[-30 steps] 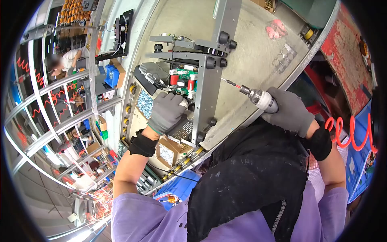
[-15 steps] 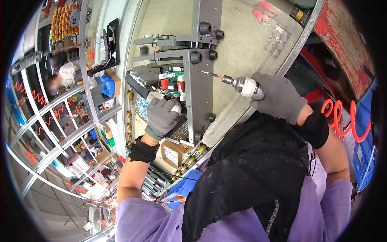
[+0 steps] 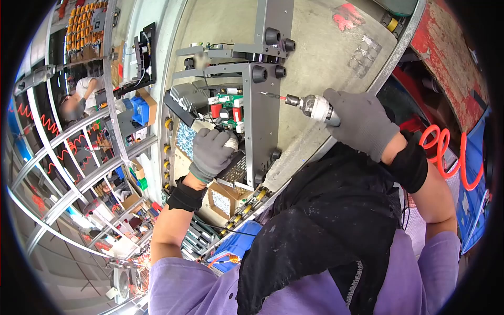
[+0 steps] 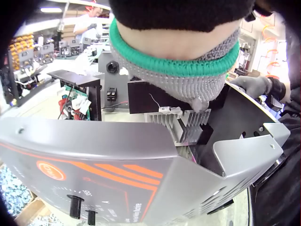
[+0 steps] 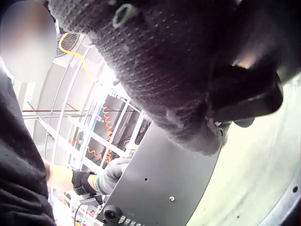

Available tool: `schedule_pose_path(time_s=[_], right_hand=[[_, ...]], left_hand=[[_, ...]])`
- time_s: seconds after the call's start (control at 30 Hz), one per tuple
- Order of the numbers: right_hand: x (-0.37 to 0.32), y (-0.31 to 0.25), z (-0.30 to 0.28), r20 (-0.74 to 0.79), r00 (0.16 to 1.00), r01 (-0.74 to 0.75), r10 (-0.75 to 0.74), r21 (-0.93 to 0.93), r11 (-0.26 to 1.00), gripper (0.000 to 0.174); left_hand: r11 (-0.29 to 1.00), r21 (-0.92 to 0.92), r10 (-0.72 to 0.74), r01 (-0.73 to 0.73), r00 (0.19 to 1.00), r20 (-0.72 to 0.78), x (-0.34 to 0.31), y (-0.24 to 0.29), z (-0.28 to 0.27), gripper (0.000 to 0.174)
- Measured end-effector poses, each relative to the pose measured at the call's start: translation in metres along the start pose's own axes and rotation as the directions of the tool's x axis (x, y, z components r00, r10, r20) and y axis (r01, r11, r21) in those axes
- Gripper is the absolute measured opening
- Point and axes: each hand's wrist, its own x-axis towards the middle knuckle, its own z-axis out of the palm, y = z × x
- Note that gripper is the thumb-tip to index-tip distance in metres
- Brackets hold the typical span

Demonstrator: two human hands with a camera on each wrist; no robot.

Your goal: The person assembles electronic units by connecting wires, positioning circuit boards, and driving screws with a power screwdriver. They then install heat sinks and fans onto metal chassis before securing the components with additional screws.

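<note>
My right hand (image 3: 362,118), in a grey glove, grips a power screwdriver (image 3: 317,108) by its rounded body. Its long bit (image 3: 275,95) points left, the tip overlapping the grey side panel (image 3: 262,123) of a welding machine. On the machine's inner side my gloved left hand (image 3: 210,155) reaches in, fingers curled beside a green circuit board (image 3: 231,105) with red components. In the left wrist view, finned heat sinks (image 4: 181,126) lie beneath that hand, behind the front panel (image 4: 89,174) with its black knobs. I cannot tell whether the left fingers hold anything.
A second grey machine frame (image 3: 273,26) stands just beyond. Cartons of small parts (image 3: 221,202) sit by the near left edge, along yellow rollers (image 3: 239,218). A red coiled hose (image 3: 449,157) hangs at the right. Another person (image 3: 79,100) works at far left.
My right hand has carried the screwdriver left, bringing its bit up to the side panel. The left hand stays at the machine. The head view has shifted slightly.
</note>
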Motion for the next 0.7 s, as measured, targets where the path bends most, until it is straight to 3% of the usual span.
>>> schedule_pose_path(time_s=[0.07,0.17,0.3,0.37,0.63,0.7], right_hand=[[0.002,-0.001,0.002,-0.131,0.983,0.102,-0.127,-0.181,0.978,0.037],[0.012,-0.004,0.0,-0.15,0.975,0.108,-0.162,-0.314,0.943,0.038],[0.016,-0.004,-0.004,-0.145,0.972,0.128,-0.186,-0.338,0.932,0.04],[0.015,-0.007,-0.005,-0.235,0.941,0.143,-0.245,-0.379,0.914,0.019],[0.017,-0.01,-0.005,-0.245,0.931,0.136,-0.27,-0.455,0.88,0.02],[0.019,-0.01,-0.006,-0.237,0.931,0.137,-0.277,-0.478,0.868,0.02]], left_hand=[[1.0,0.004,0.009,-0.009,1.0,-0.011,0.001,0.0,-0.001,0.018],[1.0,0.008,0.013,-0.013,1.0,-0.019,0.002,0.0,-0.004,0.017],[1.0,0.016,0.004,-0.004,1.0,0.005,0.0,0.001,-0.005,0.016],[1.0,0.027,-0.004,0.004,1.0,-0.022,0.003,0.003,-0.007,0.015],[0.999,0.039,0.006,-0.006,1.0,0.015,0.003,0.003,-0.013,0.007],[1.0,0.024,0.015,-0.015,1.0,0.011,0.0,-0.001,-0.01,0.014]])
